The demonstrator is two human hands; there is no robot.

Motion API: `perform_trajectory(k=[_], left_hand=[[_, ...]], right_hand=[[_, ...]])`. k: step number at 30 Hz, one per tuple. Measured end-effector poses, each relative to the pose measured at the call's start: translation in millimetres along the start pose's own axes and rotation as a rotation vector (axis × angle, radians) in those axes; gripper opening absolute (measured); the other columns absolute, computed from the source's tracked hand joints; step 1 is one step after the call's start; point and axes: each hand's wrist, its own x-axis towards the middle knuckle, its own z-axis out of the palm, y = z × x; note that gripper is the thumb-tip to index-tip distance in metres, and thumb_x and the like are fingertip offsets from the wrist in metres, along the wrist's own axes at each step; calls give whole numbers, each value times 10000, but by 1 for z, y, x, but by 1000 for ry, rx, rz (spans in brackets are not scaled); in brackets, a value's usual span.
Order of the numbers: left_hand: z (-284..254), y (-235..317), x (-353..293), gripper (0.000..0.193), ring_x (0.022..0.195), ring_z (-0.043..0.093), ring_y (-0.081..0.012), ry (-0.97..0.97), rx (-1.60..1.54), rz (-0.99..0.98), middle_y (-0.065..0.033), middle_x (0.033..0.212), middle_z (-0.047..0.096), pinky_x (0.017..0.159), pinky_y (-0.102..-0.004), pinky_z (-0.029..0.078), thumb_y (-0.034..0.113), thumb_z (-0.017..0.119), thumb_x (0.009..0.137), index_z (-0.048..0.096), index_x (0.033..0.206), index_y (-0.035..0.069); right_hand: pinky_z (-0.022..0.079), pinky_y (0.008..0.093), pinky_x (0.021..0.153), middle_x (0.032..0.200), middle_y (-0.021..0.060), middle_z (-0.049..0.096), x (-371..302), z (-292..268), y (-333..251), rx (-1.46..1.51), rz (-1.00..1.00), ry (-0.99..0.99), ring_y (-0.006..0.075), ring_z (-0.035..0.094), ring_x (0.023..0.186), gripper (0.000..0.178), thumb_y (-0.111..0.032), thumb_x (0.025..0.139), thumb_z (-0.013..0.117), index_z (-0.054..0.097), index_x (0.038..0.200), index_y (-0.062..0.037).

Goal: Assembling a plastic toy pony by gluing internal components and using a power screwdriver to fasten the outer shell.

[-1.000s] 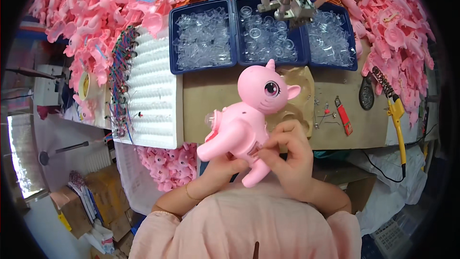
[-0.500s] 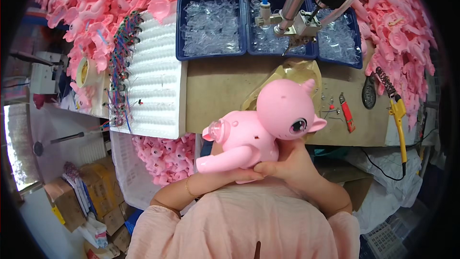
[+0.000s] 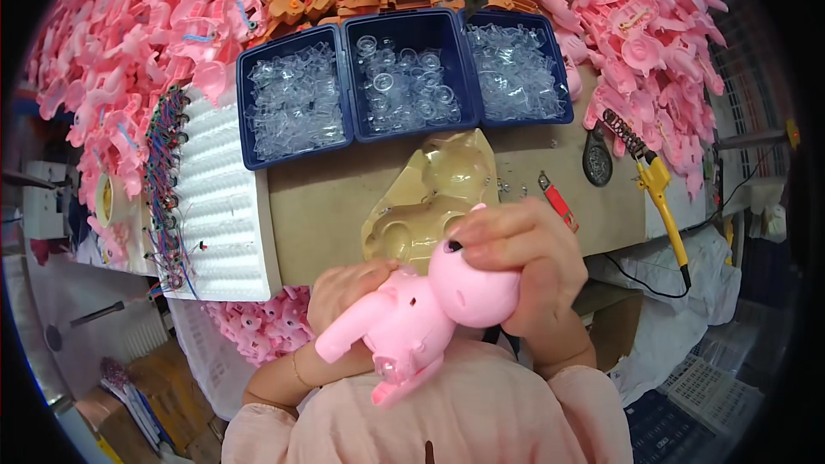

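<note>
I hold a pink plastic toy animal [image 3: 412, 318] close to my chest, its legs pointing down and left. My right hand [image 3: 524, 258] wraps over its round head from the right. My left hand [image 3: 344, 288] grips its body from behind, partly hidden by the toy. Just beyond the hands lies a tan moulded cradle [image 3: 430, 198] shaped like the toy, on the brown bench top [image 3: 318, 223].
Three blue bins [image 3: 404, 77] of clear plastic parts sit at the back. Heaps of pink toy shells [image 3: 112, 60] surround them. A white ribbed tray [image 3: 215, 206] with wired parts is on the left. On the right are a red tool [image 3: 557, 200] and a yellow-handled soldering iron [image 3: 662, 198].
The toy has been turned over and pulled toward my chest; my right hand now covers its head. The view has tilted so the bins sit lower in the picture.
</note>
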Motion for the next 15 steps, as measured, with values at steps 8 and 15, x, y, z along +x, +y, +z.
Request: perform_trajectory(k=[8, 15], left_hand=[[13, -12, -12, 649, 952, 532, -217, -32, -333, -375, -100, 1092, 526, 843, -360, 442, 319, 814, 598, 546, 1129, 59], [17, -50, -21, 976, 1264, 425, -298, -424, -1607, -659, -211, 1344, 437, 1056, -396, 350, 342, 807, 637, 272, 1410, 80]], right_hand=[[447, 328, 843, 1091, 173, 592, 20, -7, -9, -170, 348, -248, 249, 592, 939, 325, -254, 886, 520, 628, 1015, 24], [366, 351, 987, 1331, 149, 452, 11, 7, -9, 57, 345, -473, 235, 459, 1213, 945, -220, 570, 848, 373, 1349, 29]])
